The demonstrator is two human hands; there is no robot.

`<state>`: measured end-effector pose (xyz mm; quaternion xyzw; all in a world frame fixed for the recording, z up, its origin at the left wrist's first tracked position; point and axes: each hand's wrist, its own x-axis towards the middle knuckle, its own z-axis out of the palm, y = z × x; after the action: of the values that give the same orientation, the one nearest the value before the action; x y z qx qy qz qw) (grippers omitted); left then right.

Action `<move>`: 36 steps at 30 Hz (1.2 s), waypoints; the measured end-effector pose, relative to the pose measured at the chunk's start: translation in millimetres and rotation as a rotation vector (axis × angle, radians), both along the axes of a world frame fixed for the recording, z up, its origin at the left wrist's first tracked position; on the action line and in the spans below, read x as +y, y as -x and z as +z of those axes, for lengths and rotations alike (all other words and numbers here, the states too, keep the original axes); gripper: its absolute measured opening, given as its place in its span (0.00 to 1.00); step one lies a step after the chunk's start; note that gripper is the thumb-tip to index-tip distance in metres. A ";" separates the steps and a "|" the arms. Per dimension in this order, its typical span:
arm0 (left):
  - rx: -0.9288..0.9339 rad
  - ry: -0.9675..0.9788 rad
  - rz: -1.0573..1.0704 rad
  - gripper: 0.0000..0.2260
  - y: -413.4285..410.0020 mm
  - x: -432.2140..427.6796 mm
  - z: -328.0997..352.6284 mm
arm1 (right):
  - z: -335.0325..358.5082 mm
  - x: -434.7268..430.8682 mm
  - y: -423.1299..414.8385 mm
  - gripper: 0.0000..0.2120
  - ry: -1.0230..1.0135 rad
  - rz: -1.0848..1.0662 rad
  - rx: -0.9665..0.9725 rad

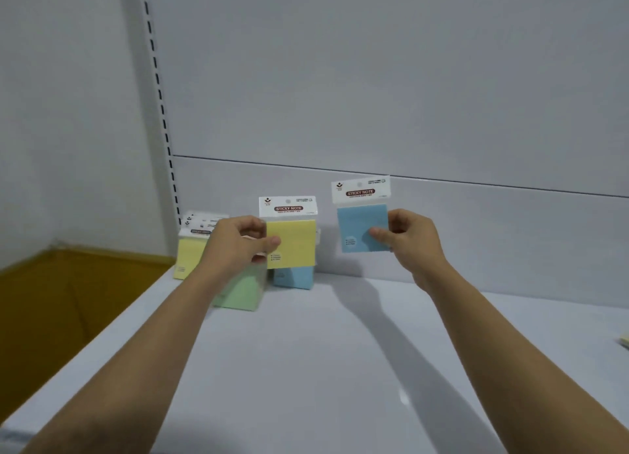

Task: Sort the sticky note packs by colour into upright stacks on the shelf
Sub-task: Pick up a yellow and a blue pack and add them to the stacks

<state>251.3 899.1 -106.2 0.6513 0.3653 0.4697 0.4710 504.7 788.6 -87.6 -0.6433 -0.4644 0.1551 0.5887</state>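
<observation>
So, both hands are busy here. The left hand (238,242) is pinching a yellow sticky note pack (290,235) by its left edge, thumb on the front, and the right hand (406,239) is pinching a blue sticky note pack (362,227) by its right edge the same way. Both packs hang upright in the air, white header cards on top, long axis vertical.

The thing that matters: the colours are kind of crossed. The yellow stack (185,252) stands at the far left by the slotted upright (160,96), so it's left of the yellow pack, with the left hand nearest. The blue stack (294,276) sits right below and behind the yellow pack, left of the blue one, so I'd guess the right hand has to come in leftward. A green stack (241,290) stands between them, a bit nearer.

The shelf (306,368) is plain white, glossy and mostly bare in front, white back panel (374,79) behind. Something pale pokes in at the right edge (624,343), can't tell what.
</observation>
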 end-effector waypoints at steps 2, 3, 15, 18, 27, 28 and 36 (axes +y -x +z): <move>-0.013 0.003 0.010 0.08 20.6 8.4 -2.2 | 0.1 12.0 19.9 0.05 0.001 0.013 0.013; -0.005 0.001 0.015 0.07 30.7 12.7 -2.8 | 0.3 17.9 29.7 0.05 0.000 0.017 0.021; -0.050 0.011 0.235 0.07 126.8 72.6 -41.1 | -26.4 61.5 131.0 0.07 0.032 0.095 0.120; -0.061 -0.001 0.265 0.07 133.0 83.2 -53.6 | -32.3 69.3 145.0 0.08 0.029 0.091 0.139; -0.003 0.001 0.312 0.06 132.4 99.2 -58.7 | -40.2 71.6 157.7 0.09 -0.008 0.125 0.196; 0.011 0.000 0.313 0.06 131.5 101.0 -58.5 | -40.2 70.2 154.6 0.08 -0.014 0.110 0.193; 0.130 0.032 0.346 0.08 120.2 115.5 -72.1 | -56.7 61.9 114.4 0.08 -0.026 -0.049 0.281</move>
<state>131.0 1014.5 -178.3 0.6000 0.5090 0.4947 0.3689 390.4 850.5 -144.3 -0.6186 -0.3636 0.2231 0.6598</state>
